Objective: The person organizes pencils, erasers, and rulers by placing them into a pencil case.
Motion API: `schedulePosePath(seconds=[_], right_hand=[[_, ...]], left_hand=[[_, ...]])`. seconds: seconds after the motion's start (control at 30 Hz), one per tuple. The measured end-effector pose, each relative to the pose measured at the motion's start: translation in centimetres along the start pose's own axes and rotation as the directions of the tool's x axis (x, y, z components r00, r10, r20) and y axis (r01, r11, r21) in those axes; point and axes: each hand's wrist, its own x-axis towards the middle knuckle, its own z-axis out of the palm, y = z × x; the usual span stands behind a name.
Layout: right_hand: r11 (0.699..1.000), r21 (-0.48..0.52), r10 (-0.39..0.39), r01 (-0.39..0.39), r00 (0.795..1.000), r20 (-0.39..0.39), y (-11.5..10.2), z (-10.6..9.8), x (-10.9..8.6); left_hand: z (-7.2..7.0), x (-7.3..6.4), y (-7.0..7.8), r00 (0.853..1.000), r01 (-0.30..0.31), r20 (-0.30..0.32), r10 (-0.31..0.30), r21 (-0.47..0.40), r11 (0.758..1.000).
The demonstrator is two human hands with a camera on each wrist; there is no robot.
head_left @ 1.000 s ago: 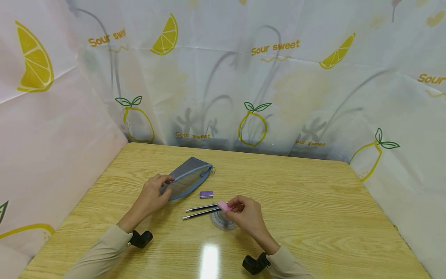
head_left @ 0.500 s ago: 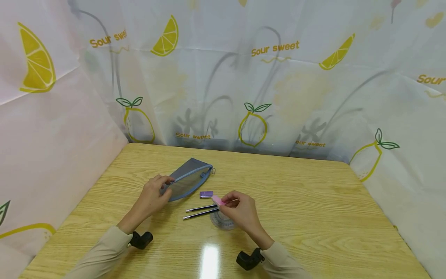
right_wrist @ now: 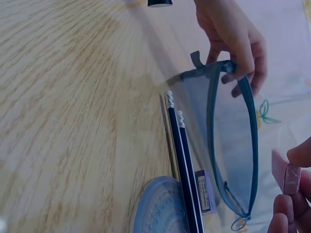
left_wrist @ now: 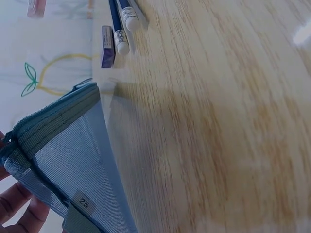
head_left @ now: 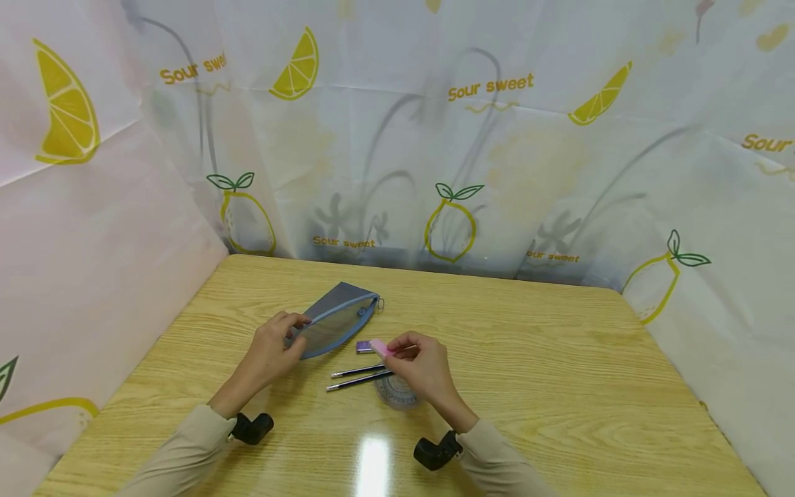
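Note:
My left hand (head_left: 271, 348) grips the near end of a blue-grey mesh pencil pouch (head_left: 338, 328), whose zipped mouth gapes open in the head and right wrist views. A small tag reading 25 (left_wrist: 84, 202) shows on the pouch. Between thumb and fingers, my right hand (head_left: 425, 369) pinches a small pink eraser (head_left: 380, 348), held above the table to the right of the pouch. Under it lie a purple eraser (head_left: 363, 347), two dark pencils (head_left: 357, 380) with white eraser tips, and a clear round protractor (head_left: 397, 395), partly covered by the right hand.
The wooden table (head_left: 559, 359) carries all these things. A white curtain (head_left: 397, 138) printed with lemons encloses its back and sides. Each wrist bears a black camera, one at the left (head_left: 251, 428) and another at the right (head_left: 437, 451).
My right hand has moved left and a little away from me with the pink eraser, toward the pouch's mouth; the eraser now overlaps the purple one in view. The left hand keeps its place.

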Motion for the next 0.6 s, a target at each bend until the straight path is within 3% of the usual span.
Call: schedulePosePath(seconds=[0.6], right_hand=[[0.998, 0.005, -0.057, 0.057, 0.998, -0.006, -0.28, 0.57, 0.84]], left_hand=[[-0.42, -0.23, 0.3, 0.999, 0.036, -0.008, -0.036, -0.009, 0.999]])
